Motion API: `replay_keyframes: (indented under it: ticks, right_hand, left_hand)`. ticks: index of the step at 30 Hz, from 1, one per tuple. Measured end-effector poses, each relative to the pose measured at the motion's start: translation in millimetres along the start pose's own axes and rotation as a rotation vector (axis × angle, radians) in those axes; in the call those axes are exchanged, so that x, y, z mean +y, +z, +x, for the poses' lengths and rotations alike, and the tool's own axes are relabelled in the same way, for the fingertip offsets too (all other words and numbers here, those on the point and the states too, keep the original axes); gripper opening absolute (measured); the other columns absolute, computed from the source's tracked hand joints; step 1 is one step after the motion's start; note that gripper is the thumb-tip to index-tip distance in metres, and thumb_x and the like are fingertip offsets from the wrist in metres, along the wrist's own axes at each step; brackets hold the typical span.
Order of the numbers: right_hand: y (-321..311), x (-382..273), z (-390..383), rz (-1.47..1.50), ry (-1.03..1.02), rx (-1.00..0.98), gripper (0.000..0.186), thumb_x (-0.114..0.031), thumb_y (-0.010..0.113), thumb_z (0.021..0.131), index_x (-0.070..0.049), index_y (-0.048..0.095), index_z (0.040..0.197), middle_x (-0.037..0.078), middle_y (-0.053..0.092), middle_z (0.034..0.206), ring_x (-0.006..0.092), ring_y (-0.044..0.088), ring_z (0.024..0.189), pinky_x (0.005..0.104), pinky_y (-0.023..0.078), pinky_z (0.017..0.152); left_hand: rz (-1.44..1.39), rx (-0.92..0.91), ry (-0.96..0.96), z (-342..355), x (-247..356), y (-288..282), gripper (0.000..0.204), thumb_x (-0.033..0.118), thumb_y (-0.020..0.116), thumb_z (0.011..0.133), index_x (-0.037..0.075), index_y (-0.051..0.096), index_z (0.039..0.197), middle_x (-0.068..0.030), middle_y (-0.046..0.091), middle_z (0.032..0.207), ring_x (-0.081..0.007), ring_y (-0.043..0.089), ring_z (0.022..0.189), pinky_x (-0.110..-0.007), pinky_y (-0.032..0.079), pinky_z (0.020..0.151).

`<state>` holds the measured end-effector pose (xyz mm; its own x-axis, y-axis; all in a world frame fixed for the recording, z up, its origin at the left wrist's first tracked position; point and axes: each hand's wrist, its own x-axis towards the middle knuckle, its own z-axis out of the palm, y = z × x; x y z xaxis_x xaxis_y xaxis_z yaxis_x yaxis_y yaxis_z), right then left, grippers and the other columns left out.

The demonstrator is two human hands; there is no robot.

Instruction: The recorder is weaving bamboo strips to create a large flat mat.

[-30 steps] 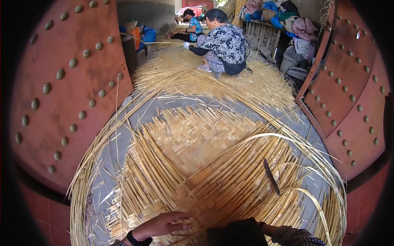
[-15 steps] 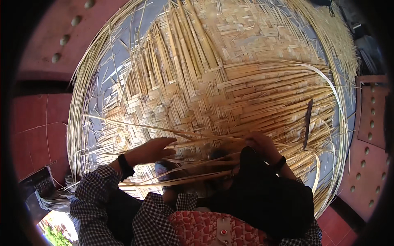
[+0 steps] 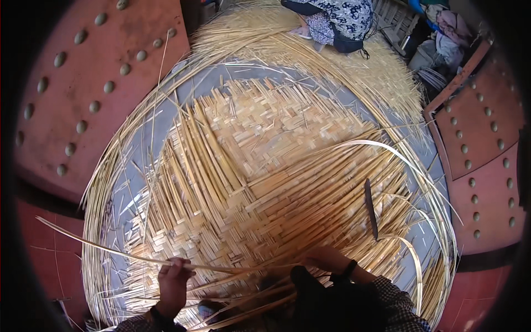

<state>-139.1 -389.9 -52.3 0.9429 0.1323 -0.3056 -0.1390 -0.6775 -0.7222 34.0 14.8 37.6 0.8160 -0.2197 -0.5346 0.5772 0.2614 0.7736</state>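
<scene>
A long pale bamboo strip (image 3: pixel 110 250) stretches from the left, past the mat's edge, across to the right hand. My left hand (image 3: pixel 173 285) closes its fingers on this strip. At the near part of the weave, my right hand (image 3: pixel 327 260) is closed at the strip's other end, its fingertips dim in shadow. Both hands are over a large woven bamboo mat (image 3: pixel 265 138) with a zigzag pattern. Loose bamboo slats (image 3: pixel 207 149) lie across its left part, and more fan out to the right. Between my arms, strips cross over my feet.
A long dark flat bar (image 3: pixel 370 210) lies on the right slats. A curled white strip (image 3: pixel 381 145) arcs near it. Bundled strips (image 3: pixel 102 221) ring the mat. Beyond, a person in patterned clothing (image 3: pixel 337 22) is on another mat (image 3: pixel 381 72). Studded red panels (image 3: pixel 99 83) stand at both sides.
My left hand has gone from open, with fingers stretched out, to closed on the strip, whose left end now reaches farther left. The view has tilted up, bringing the other person into sight.
</scene>
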Motion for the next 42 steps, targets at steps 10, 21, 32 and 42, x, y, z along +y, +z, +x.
replay_keyframes:
  ticks: [10, 21, 32, 42]
  right_hand:
    - [35.6, -52.6, 48.3, 0.107, -0.206, -0.181, 0.018, -0.027, 0.058, 0.095, -0.010, 0.064, 0.098, 0.010, 0.064, 0.091, 0.0321, 0.063, 0.083, 0.0420, 0.049, 0.074]
    - [13.0, 9.8, 53.3, -0.117, -0.033, -0.085, 0.029, -0.028, 0.061, 0.091, -0.010, 0.064, 0.114, 0.009, 0.065, 0.107, 0.0307, 0.060, 0.106, 0.0410, 0.048, 0.089]
    - [82.7, 29.8, 87.4, -0.069, -0.311, -0.088, 0.043, -0.040, 0.053, 0.097, -0.011, 0.056, 0.129, 0.015, 0.052, 0.140, 0.0353, 0.049, 0.129, 0.0463, 0.038, 0.108]
    - [91.9, 29.0, 121.4, 0.208, -0.271, 0.011, 0.032, -0.033, 0.049, 0.100, -0.009, 0.058, 0.117, 0.014, 0.061, 0.111, 0.0305, 0.058, 0.106, 0.0447, 0.044, 0.095]
  left_hand:
    - [0.064, -0.041, -0.234, -20.8, -37.0, -12.1, 0.021, 0.013, 0.062, 0.097, -0.001, 0.062, 0.112, -0.0134, 0.069, 0.102, -0.0248, 0.069, 0.096, -0.039, 0.060, 0.081]
    - [0.791, -0.582, -0.626, -13.0, -72.7, -34.3, 0.041, 0.031, 0.063, 0.096, -0.004, 0.064, 0.115, -0.0161, 0.070, 0.100, -0.0301, 0.068, 0.096, -0.042, 0.056, 0.087]
    - [1.352, 0.096, 0.261, 254.9, -108.0, 132.0, 0.033, 0.038, 0.080, 0.069, 0.013, 0.070, 0.087, -0.0113, 0.071, 0.089, -0.0314, 0.068, 0.084, -0.047, 0.053, 0.073]
    - [1.389, 0.118, 0.569, 272.9, -129.3, 119.5, 0.031, 0.040, 0.078, 0.072, 0.014, 0.069, 0.087, -0.0113, 0.070, 0.089, -0.0321, 0.067, 0.083, -0.046, 0.054, 0.073]
